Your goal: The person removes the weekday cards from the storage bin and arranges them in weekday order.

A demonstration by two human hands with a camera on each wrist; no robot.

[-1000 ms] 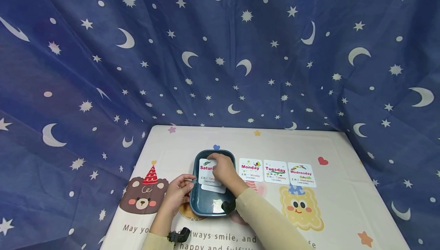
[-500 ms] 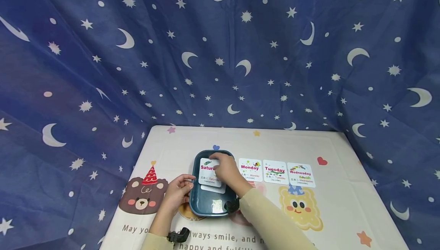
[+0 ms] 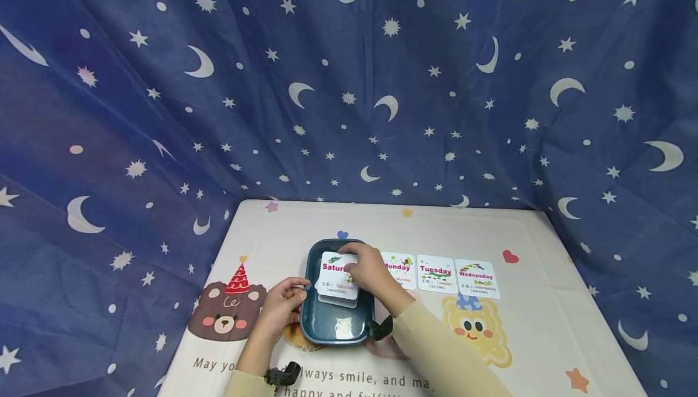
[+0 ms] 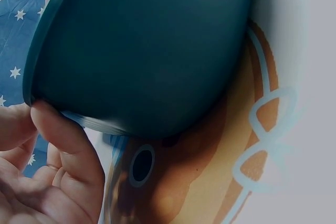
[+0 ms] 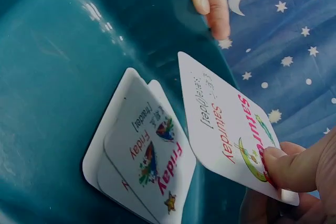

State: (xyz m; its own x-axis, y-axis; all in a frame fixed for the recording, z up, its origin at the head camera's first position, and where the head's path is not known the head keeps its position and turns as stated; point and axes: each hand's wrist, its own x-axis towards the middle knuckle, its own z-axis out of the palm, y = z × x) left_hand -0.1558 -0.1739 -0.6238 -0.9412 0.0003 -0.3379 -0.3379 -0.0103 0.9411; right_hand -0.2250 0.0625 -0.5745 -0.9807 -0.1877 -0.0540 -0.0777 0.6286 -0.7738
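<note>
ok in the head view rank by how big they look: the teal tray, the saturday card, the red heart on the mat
1. teal tray
2. Saturday card, held by the right hand, lifted nearer the camera, so slightly flattered
3. red heart

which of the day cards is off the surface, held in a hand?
The Saturday card: the right hand pinches it above the tray. Friday lies in the tray; Monday, Tuesday and Wednesday lie flat on the table.

We count one dark teal tray. On the table lie three day cards: Monday, Tuesday and Wednesday. One Saturday card is lifted above the tray. Inside the tray we see the Friday card on at least one more card. We see two hands.
</note>
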